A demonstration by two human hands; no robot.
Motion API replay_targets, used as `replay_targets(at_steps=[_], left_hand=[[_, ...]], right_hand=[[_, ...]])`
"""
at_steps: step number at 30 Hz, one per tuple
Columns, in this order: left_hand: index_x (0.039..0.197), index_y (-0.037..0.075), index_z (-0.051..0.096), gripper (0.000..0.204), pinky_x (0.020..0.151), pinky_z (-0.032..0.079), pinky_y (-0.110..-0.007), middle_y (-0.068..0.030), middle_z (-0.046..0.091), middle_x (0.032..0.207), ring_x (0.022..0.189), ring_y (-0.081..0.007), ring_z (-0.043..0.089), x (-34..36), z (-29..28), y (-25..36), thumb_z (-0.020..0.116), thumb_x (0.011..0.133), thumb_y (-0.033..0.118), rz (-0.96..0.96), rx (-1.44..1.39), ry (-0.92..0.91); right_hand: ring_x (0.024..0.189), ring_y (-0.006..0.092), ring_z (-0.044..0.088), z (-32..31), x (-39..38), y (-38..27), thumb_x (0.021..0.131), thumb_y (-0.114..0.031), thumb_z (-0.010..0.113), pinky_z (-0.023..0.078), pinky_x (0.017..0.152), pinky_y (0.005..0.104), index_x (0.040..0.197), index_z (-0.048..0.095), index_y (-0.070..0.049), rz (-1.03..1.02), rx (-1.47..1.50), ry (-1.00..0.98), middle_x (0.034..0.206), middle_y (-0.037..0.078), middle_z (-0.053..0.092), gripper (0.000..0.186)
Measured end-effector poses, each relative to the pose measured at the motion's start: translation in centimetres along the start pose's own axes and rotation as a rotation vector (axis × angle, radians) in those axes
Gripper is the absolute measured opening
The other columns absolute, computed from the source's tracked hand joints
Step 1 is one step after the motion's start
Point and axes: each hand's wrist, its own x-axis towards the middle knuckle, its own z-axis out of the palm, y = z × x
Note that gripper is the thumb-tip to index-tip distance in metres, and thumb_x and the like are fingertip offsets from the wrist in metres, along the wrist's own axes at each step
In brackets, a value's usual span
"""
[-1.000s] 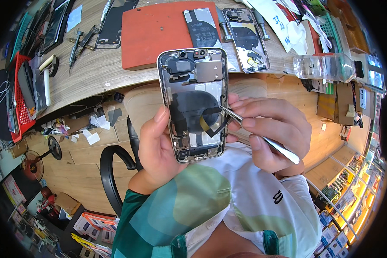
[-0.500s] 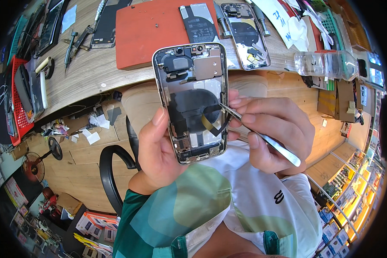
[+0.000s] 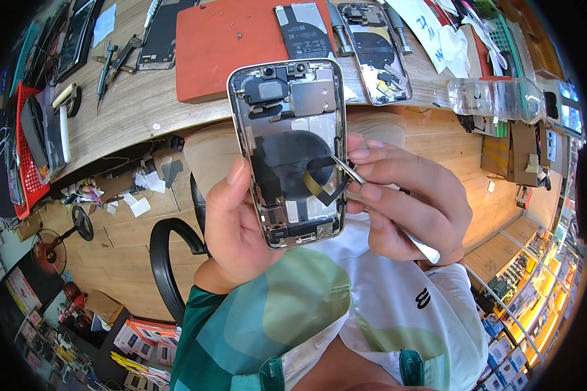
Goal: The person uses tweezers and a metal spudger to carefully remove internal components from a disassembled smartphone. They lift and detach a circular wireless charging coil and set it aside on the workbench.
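My left hand (image 3: 231, 234) grips an opened phone housing (image 3: 287, 111), held upright over my lap, its thumb along the left edge and fingers behind it. Inside are camera modules at the top, a metal plate and a dark round pad. A loose gold-and-black flex strip (image 3: 323, 189) loops over the lower right part. My right hand (image 3: 414, 202) is closed on silver tweezers (image 3: 349, 168), whose tips touch the housing beside the strip at mid-right. The tweezers' rear end shows below my fingers.
Beyond, a wooden desk (image 3: 130, 111) holds an orange mat (image 3: 228, 45), a battery (image 3: 303, 36), another opened phone (image 3: 375, 58), screwdrivers (image 3: 104, 75), a red basket (image 3: 32, 173), paper and a clear plastic case (image 3: 496, 98). A black chair armrest (image 3: 166, 260) and a fan (image 3: 49, 251) stand below left.
The phone has tilted and risen slightly up and left. My right hand's fingers have shifted along the tweezers, now covering more of their rear part.
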Motion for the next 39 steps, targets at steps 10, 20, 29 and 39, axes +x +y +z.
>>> replay_targets(at_steps=[10, 20, 29, 39], left_hand=[[0.151, -0.010, 0.046, 0.078, 0.110, 0.055, -0.052, -0.0351, 0.064, 0.137, 0.124, -0.0428, 0.068, -0.2, -0.2, 0.2, 0.025, 0.109, 0.052, -0.013, -0.051, -0.012], [0.155, -0.009, 0.043, 0.081, 0.104, 0.058, -0.053, -0.0322, 0.060, 0.144, 0.125, -0.0415, 0.067, -0.2, -0.4, -0.2, 0.026, 0.107, 0.054, -0.007, -0.003, -0.077], [0.159, -0.009, 0.037, 0.083, 0.113, 0.054, -0.052, -0.0254, 0.052, 0.157, 0.131, -0.0374, 0.064, -0.5, -1.3, -0.1, 0.027, 0.106, 0.054, -0.045, 0.064, -0.148], [0.153, -0.010, 0.044, 0.078, 0.110, 0.054, -0.050, -0.0369, 0.061, 0.141, 0.125, -0.0420, 0.067, -0.3, -0.5, -0.2, 0.024, 0.109, 0.052, 0.037, 0.007, -0.062]], right_hand=[[0.101, 0.0351, 0.078, 0.1, -0.4, 0.3, 0.081, 0.002, 0.073, 0.065, 0.095, 0.0494, 0.107, 0.078, 0.001, -0.141, -0.159, -0.046, 0.108, 0.019, 0.075, 0.027], [0.096, 0.0313, 0.079, -0.2, 0.1, -0.7, 0.078, 0.007, 0.075, 0.067, 0.092, 0.0480, 0.110, 0.076, -0.001, 0.061, 0.026, 0.034, 0.103, 0.018, 0.077, 0.033], [0.094, 0.0296, 0.079, -0.1, 0.3, -0.7, 0.077, 0.007, 0.076, 0.068, 0.090, 0.0467, 0.108, 0.076, -0.001, 0.079, 0.026, 0.031, 0.099, 0.017, 0.077, 0.032], [0.103, 0.0357, 0.078, 0.3, -0.7, 0.2, 0.081, 0.002, 0.075, 0.064, 0.097, 0.0509, 0.111, 0.077, 0.000, -0.064, -0.055, -0.009, 0.110, 0.019, 0.076, 0.030]])
